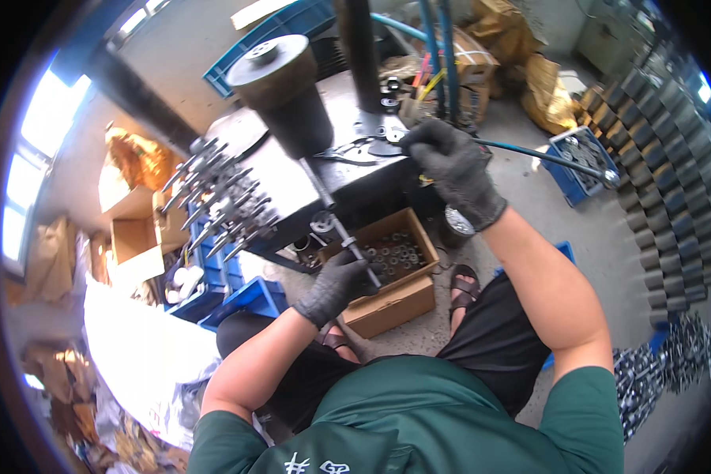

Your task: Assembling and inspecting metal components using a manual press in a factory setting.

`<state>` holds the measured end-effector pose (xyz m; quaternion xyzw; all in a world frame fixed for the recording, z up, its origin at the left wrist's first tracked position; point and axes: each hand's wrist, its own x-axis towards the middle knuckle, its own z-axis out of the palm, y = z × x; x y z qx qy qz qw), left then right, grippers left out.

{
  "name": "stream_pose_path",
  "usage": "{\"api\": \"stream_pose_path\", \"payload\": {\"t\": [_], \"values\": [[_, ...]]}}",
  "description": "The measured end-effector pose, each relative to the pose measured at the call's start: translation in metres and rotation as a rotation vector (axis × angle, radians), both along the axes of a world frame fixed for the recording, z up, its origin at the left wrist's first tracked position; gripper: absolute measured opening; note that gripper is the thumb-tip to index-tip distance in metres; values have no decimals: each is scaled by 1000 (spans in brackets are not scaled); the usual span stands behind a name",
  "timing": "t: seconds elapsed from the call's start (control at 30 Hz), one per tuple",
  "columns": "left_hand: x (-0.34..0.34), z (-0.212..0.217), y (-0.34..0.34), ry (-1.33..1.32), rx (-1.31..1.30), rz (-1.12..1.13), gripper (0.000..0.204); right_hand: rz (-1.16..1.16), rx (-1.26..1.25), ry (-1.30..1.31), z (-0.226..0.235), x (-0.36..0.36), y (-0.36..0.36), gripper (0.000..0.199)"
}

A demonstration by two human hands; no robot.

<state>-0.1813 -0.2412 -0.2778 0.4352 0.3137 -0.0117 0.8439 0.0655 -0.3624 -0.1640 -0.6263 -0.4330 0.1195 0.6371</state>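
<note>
My left hand [341,286], in a dark grey glove, is closed around the lower part of a slim metal shaft [347,238] with collars on it. The shaft slants up toward the bench edge, its top end just under a heavy dark cylinder [292,110]. My right hand [457,170], gloved too, makes a fist on a long, dark blue lever [533,152]. The lever runs out to the right and ends in a round metal knob. Left of that fist, a pair of pliers [354,152] lies on the bench.
Many metal shafts [221,197] stick up at the bench's left. Below, a cardboard box [426,237] holds ring-shaped metal parts between my feet. Blue crates [253,299] stand at left, another blue crate [581,162] at right. Stacked dark cylinders [663,197] line the right side.
</note>
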Motion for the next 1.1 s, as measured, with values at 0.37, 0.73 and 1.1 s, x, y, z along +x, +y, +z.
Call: {"api": "stream_pose_path", "payload": {"t": [0.37,0.73,1.1], "values": [[1,3,13,-14,16,-73,26,87,-115,62,-4,-2,2,12],[15,9,37,-55,56,58,29,145,-263,-99,-14,-10,5,32],[23,-1,57,-193,293,101,29,281,-666,-413,10,-24,-10,72]]}}
